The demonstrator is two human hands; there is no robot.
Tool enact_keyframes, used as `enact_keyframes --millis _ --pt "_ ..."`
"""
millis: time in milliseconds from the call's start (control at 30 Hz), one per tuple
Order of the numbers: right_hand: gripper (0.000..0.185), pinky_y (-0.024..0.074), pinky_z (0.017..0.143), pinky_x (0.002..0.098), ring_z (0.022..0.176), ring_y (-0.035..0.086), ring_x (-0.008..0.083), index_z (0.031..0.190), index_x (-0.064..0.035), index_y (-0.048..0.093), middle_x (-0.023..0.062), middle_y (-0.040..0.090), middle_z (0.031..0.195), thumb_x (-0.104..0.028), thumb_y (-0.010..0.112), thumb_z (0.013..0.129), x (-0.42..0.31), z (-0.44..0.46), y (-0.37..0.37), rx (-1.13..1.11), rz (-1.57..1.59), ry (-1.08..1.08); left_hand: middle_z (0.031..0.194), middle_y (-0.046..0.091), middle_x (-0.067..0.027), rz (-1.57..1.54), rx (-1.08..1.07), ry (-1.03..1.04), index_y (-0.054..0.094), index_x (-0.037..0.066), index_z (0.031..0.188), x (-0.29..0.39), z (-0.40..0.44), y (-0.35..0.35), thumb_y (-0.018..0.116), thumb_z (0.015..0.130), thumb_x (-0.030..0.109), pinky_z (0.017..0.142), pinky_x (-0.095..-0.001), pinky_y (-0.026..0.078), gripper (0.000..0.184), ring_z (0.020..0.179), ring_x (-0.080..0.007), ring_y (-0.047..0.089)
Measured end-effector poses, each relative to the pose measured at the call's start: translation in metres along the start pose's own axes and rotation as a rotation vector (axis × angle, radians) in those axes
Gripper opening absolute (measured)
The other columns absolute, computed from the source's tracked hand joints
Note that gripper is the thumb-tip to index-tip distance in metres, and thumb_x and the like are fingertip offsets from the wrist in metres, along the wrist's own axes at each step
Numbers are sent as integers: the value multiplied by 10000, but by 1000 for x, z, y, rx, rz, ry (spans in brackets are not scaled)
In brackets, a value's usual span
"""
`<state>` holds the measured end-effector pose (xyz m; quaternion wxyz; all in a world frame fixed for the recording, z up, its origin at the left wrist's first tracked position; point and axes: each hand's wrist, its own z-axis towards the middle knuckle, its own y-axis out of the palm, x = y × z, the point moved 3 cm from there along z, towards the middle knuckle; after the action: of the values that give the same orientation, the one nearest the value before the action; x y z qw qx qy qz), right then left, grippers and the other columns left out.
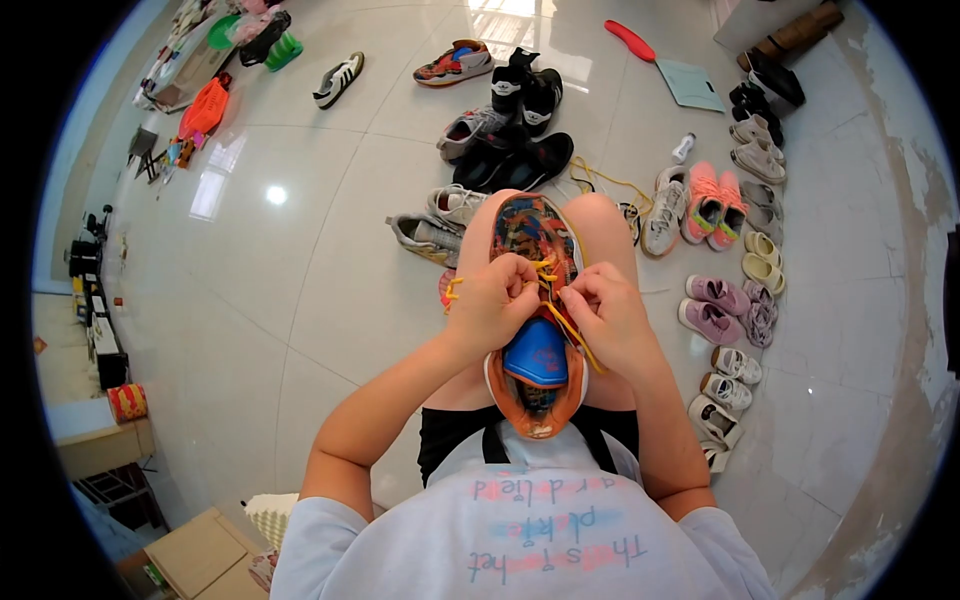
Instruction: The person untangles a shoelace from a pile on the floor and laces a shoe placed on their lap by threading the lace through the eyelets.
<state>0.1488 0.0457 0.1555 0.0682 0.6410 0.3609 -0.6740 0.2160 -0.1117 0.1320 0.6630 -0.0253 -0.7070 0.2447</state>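
A colourful patterned sneaker [532, 225] rests on my lap between my knees, toe pointing away from me. Its blue tongue [537, 352] and orange collar lining face my body. Yellow shoelaces [569, 327] run through the upper part of the lacing, with loose ends hanging to both sides. My left hand [497, 300] pinches a yellow lace at the left edge of the lacing. On the other side my right hand [606, 316] has its fingers closed at the eyelets, with a lace trailing beneath it. The fingertips partly hide the eyelets.
A matching sneaker [455, 63] lies on the tiled floor ahead, near several black and grey shoes [515, 160]. Yellow laces [612, 180] lie beyond my right knee. Rows of shoes [715, 308] line the right wall. A dustpan [690, 86] and a small white bottle [684, 148] are ahead right.
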Motion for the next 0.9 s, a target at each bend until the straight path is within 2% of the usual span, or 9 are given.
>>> enact_keyframes --millis 233,400,467,500,633,700,733,800,900 --pt "152 460 647 340 719 573 247 785 34 615 135 552 860 -108 641 833 -5 2 3 -33 -89 -54 540 461 25 -134 35 -4 565 37 823 -1 -1 -3 611 807 52 453 -242 339 51 482 -47 419" --pt "113 457 637 325 692 562 250 819 19 570 128 553 840 -86 599 849 17 3 1 29 -200 -204 610 457 55 -158 -217 -36 534 20 886 11 3 -16 584 839 9 497 -190 323 69 544 -10 395" --pt "81 457 651 312 711 565 244 834 7 544 126 558 832 -71 559 854 32 2 -4 38 -4 -57 652 467 56 -203 -247 -60 535 25 911 -1 4 -25 582 846 10 509 -185 327 82 566 -6 402" --pt "82 459 690 316 765 579 241 851 7 540 127 575 843 -73 553 841 33 1 -5 4 220 154 694 476 56 -248 -279 -84 536 30 937 -4 4 -31 581 852 12 520 -180 331 98 588 -3 409" --pt "154 456 774 337 893 576 255 907 -4 567 131 594 953 -127 607 824 3 -5 -10 56 179 200 731 462 61 -445 -328 -131 530 46 976 3 -13 -57 574 859 10 542 -165 329 131 604 6 394" --pt "261 410 917 417 1086 517 299 994 -63 607 139 551 1158 -225 669 799 -32 -8 -1 70 -376 -384 728 458 62 -466 -315 -175 527 50 975 7 -24 -62 574 862 14 535 -166 326 127 603 3 392" --pt "261 410 917 417 1086 517 299 994 -63 607 139 551 1158 -225 669 799 -39 -10 5 65 -375 -384 725 453 63 -486 -303 -217 525 53 973 7 -29 -64 573 865 18 529 -167 322 124 601 -1 391" --pt "328 302 1023 512 1242 396 337 1039 -146 634 134 453 1317 -300 709 759 -50 -13 24 -162 -512 -499 732 461 60 -489 -265 -161 522 56 971 12 -39 -62 576 865 16 519 -172 320 126 602 -5 397" --pt "340 241 1047 569 1296 341 342 1037 -186 645 135 417 1362 -320 722 735 -51 -13 33 -245 -570 -511 728 470 51 -523 -143 -112 512 66 948 18 -51 -62 579 865 10 503 -181 316 121 596 -18 408"
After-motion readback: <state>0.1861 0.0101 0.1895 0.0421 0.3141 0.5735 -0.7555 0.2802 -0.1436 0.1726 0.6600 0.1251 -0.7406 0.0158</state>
